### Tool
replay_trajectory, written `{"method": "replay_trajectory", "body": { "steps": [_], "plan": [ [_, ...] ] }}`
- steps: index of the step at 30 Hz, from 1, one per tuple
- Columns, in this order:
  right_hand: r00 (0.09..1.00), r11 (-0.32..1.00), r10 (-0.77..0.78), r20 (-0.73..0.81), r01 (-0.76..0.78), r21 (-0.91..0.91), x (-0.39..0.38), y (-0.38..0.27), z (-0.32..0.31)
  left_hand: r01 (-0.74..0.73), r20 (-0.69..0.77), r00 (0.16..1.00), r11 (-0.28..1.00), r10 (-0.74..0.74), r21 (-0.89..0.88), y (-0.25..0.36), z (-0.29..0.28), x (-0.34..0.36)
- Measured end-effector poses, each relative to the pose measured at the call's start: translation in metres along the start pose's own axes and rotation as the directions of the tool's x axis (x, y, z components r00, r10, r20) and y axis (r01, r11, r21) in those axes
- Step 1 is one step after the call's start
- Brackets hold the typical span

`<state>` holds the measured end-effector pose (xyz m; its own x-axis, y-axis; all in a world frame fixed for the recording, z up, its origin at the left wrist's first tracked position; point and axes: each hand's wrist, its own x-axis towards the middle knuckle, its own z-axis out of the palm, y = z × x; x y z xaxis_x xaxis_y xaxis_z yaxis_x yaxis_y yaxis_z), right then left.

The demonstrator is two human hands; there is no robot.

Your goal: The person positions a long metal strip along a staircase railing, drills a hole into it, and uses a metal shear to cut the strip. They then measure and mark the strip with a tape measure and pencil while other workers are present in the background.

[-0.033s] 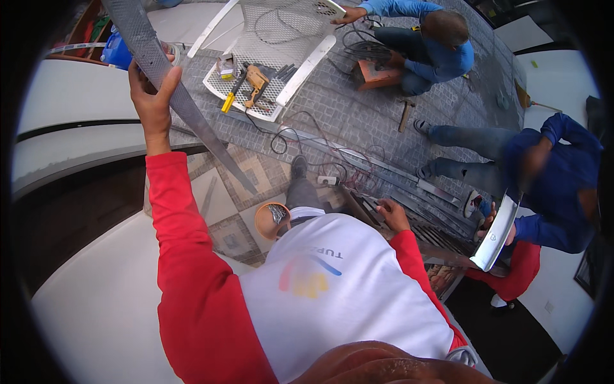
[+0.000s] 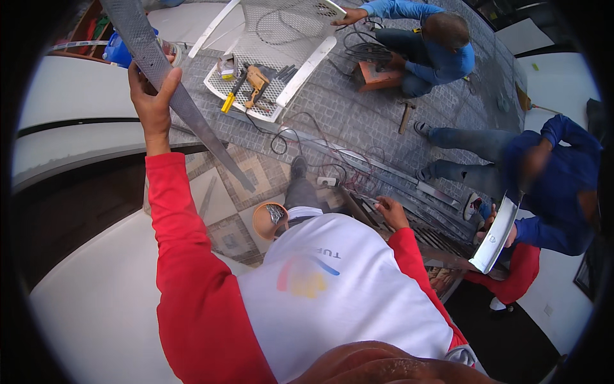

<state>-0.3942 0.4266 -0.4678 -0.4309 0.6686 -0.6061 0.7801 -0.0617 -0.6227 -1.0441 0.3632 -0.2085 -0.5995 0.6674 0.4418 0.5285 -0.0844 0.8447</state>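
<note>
My left hand (image 2: 152, 102) is raised at the left, with its fingers behind a long grey metal strip (image 2: 182, 102) and its thumb against the near edge. Dimpled and pierced with small holes, the strip slants down to a tip above the tiled floor. My right hand (image 2: 393, 212) is by my side with bent fingers, close to stacked metal lengths; what it grips, if anything, is too small to make out. An orange cup (image 2: 261, 225) holding loose metal fasteners is at my waist, between my hands.
A white mesh chair (image 2: 281, 110) carries a power drill (image 2: 257, 80). Metal channels (image 2: 377, 168), cables and a hammer (image 2: 406, 118) lie on the floor. A person in light blue (image 2: 448, 64) crouches by an orange box (image 2: 378, 75); another in dark blue (image 2: 543, 198) handles a pale metal piece (image 2: 496, 238).
</note>
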Motion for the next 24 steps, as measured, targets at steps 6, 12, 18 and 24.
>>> {"method": "replay_trajectory", "body": {
  "steps": [6,12,18,24],
  "plan": [
    [0.982,0.979,-0.176,-0.072,0.182,0.09,0.091,-0.007,-0.012,-0.099,-0.084,0.99,0.985,0.111,0.141,0.019,0.0,-0.028],
    [0.976,0.981,-0.116,-0.187,0.142,0.13,0.088,-0.028,-0.006,-0.055,-0.099,0.993,0.994,0.064,0.095,-0.029,-0.021,-0.006],
    [0.972,0.991,-0.086,-0.219,0.105,0.079,0.135,-0.128,-0.011,0.059,-0.136,0.989,0.998,-0.057,0.011,-0.081,-0.046,0.018],
    [0.909,0.94,-0.339,-0.241,0.336,-0.057,0.202,-0.279,-0.034,0.111,-0.151,0.981,0.991,-0.121,-0.076,-0.099,-0.075,0.03]
  ]
}}
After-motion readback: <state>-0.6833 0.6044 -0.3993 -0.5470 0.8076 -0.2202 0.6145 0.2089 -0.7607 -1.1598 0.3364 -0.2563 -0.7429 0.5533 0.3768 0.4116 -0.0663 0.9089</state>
